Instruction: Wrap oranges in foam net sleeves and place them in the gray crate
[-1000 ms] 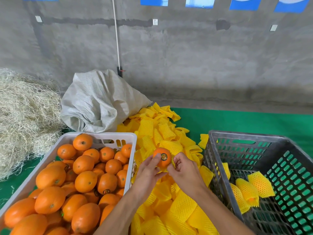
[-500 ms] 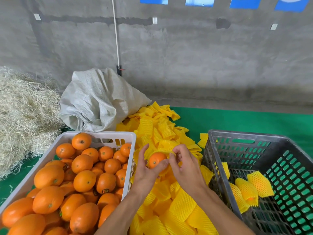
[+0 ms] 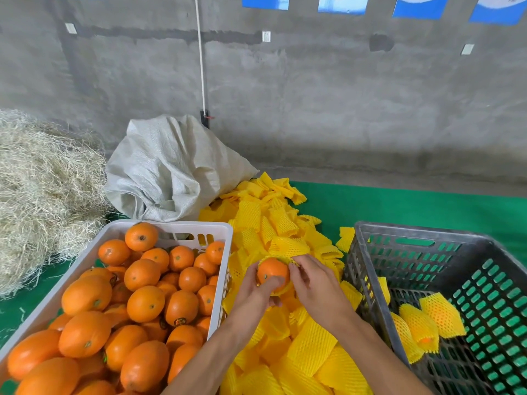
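Sleeve pile: yellow foam nets are lying heaped in the near middle, running between the two crates toward the far wall.
White crate: it is sitting at near left, heaped with bare oranges.
Gray crate: it is sitting at near right, holding a few wrapped oranges against its left side.
Left hand: it is reaching up from the near edge, its fingers curling round the near side of the orange.
Right hand: it is pinching the sleeve's rim with curled fingers just right of the orange.
Orange: it is being held above the pile, between the crates, its near face bare.
Sleeve: it is stretching over the far side of the orange, its open edge ringing the fruit.
Sack: a gray woven bag is slumping behind the white crate.
Straw: a pale heap is lying at far left.
Mat: green covering is showing beyond the gray crate.
Wall: bare concrete is closing the far side.
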A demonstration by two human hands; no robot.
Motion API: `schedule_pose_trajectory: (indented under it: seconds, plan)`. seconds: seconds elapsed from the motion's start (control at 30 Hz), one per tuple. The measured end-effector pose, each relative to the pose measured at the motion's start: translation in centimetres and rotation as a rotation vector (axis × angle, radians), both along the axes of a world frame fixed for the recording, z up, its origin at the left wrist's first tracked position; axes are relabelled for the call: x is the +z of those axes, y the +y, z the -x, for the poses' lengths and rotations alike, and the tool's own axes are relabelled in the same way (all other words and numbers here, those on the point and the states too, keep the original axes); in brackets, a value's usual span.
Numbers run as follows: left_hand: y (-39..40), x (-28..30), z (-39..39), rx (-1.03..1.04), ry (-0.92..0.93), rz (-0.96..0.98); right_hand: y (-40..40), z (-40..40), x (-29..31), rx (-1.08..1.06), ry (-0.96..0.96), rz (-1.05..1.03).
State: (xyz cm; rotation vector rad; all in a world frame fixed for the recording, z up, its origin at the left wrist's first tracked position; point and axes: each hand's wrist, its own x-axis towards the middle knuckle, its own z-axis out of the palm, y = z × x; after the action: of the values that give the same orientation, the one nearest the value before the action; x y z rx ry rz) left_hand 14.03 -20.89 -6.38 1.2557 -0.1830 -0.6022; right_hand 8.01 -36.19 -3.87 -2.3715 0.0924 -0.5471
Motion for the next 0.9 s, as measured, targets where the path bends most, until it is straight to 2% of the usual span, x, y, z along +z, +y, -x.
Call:
schedule_pose_trajectory:
  seconds: [0.07, 0.17, 0.33, 0.43, 0.5, 0.57, 0.73, 0.83, 0.9]
  plan:
    - [0.0, 0.1, 0.0, 0.039, -0.044, -0.044, -0.2, 0.0, 0.3, -0.032, 0.009, 0.097]
    - [0.0, 0.6, 0.1, 0.125, -0.123, -0.224, 0.0, 0.0, 1.0, -0.056, 0.003, 0.253]
    - [0.0, 0.3, 0.3, 0.241, -0.259, -0.403, 1.8, 0.6, 2.3, -0.008, -0.156, 0.465]
    - [0.1, 0.0, 0.3, 0.256, -0.302, -0.277, 2.0, 0.6, 2.0, -0.031, -0.102, 0.295]
    - [0.1, 0.1, 0.1, 0.235, -0.209, -0.171, 1.2, 0.6, 1.3, -0.033, 0.031, 0.137]
    - [0.0, 0.4, 0.1, 0.197, -0.112, -0.108, 0.9, 0.8, 0.7, 0.017, 0.129, 0.090]
    - [-0.1, 0.8, 0.2, 0.042, 0.023, 0.038, 0.6, 0.4, 0.6, 0.054, 0.082, 0.012]
    - [-0.1, 0.8, 0.4, 0.042, 0.025, -0.014, 0.3, 0.1, 0.7, 0.005, 0.064, 0.098]
    - [0.0, 1.0, 0.4, 0.116, -0.089, -0.164, 0.3, 0.0, 0.9, -0.053, 0.065, 0.140]
